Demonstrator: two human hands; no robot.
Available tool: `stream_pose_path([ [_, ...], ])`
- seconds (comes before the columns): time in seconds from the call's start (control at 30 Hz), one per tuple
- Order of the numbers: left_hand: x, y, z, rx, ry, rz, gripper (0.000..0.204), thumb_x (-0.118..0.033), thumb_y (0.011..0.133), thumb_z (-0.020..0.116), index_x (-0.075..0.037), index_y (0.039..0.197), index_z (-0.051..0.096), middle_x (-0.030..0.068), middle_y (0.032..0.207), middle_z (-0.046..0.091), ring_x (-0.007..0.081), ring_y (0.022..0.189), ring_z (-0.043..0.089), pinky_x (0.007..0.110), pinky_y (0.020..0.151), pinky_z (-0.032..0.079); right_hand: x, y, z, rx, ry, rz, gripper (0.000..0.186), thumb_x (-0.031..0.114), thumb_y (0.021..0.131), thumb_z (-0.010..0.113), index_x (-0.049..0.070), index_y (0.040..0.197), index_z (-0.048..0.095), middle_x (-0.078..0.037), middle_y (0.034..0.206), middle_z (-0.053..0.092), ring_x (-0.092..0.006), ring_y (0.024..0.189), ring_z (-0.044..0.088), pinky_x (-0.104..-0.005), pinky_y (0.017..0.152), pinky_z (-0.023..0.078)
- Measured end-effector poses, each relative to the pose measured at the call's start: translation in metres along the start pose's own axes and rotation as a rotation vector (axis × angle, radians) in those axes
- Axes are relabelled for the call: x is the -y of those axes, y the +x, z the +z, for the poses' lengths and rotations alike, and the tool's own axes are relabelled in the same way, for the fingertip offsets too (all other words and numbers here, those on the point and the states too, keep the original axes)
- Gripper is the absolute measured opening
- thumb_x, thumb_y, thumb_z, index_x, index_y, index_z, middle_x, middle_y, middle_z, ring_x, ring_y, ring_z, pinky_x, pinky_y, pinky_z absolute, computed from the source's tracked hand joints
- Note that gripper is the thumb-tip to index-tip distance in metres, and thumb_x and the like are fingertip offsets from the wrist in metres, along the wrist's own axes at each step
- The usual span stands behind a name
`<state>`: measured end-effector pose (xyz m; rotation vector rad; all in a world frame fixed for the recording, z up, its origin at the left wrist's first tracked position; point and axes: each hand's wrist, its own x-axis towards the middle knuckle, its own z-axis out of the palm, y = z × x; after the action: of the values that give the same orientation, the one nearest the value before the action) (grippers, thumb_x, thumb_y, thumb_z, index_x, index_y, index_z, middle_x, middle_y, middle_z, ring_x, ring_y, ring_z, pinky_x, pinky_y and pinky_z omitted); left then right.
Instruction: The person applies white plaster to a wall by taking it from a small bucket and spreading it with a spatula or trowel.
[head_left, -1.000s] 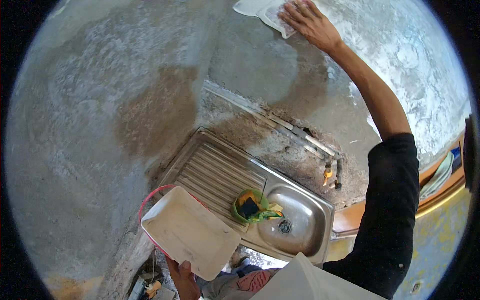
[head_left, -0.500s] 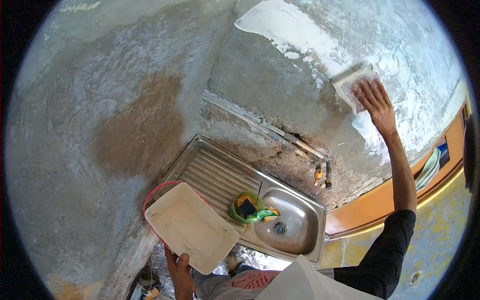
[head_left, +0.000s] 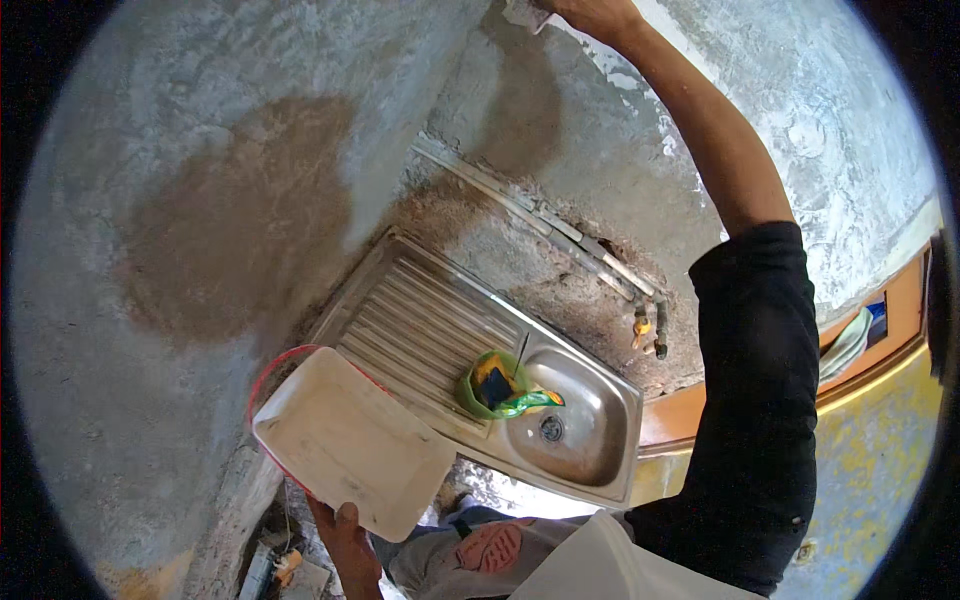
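My left hand (head_left: 345,545) grips the near rim of a shallow off-white rectangular tub (head_left: 350,445) with a red band along its edge. The tub is tilted beside the sink, and a thin, smeared film coats its inside. High at the top edge, my right hand (head_left: 590,14) presses a flat whitish square pad (head_left: 526,14) to the grey wall (head_left: 600,130). Most of the pad and the fingertips fall outside the picture. White filler (head_left: 690,30) covers part of the wall, to the right of that hand.
Below stands a steel sink (head_left: 590,440) with a ribbed drainboard (head_left: 410,315). A green bowl (head_left: 480,395) holding a dark block and a colourful packet sits on it. Pipes (head_left: 560,235) with a yellow-handled tap (head_left: 641,328) run along the wall. An orange frame (head_left: 880,345) holds a cloth (head_left: 848,345).
My right hand has swept the pad up and left across the wall, toward the corner. A darker damp-looking patch now shows below it. The tub has shifted slightly left.
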<state>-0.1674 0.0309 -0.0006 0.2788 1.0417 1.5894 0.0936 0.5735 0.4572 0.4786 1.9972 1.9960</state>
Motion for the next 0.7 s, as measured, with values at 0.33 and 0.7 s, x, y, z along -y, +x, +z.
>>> stream_pose_path([
  [0.33, 0.013, 0.002, 0.026, -0.078, 0.022, -0.042, 0.098, -0.03, 0.087, 0.077, -0.005, 0.164, 0.022, 0.0157, 0.159, 0.039, 0.0308, 0.144, 0.043, 0.046, 0.117, 0.039, 0.05, -0.184, -0.016, 0.307, -0.081, 0.054, 0.081, 0.016, 0.092, 0.063, 0.023, 0.164, 0.029, -0.004, 0.167, 0.034, -0.0272, 0.152, 0.035, -0.0488, 0.131, 0.017],
  [0.7, 0.032, -0.019, 0.076, 0.066, 0.026, -0.059, 0.104, -0.038, 0.083, 0.081, -0.006, 0.163, 0.023, 0.0152, 0.154, 0.044, 0.0312, 0.141, 0.046, 0.047, 0.113, 0.044, 0.068, -0.468, -0.089, 0.459, 0.102, 0.181, 0.08, 0.016, 0.093, 0.06, 0.02, 0.165, 0.027, -0.008, 0.172, 0.025, -0.0285, 0.157, 0.025, -0.0524, 0.132, 0.013],
])
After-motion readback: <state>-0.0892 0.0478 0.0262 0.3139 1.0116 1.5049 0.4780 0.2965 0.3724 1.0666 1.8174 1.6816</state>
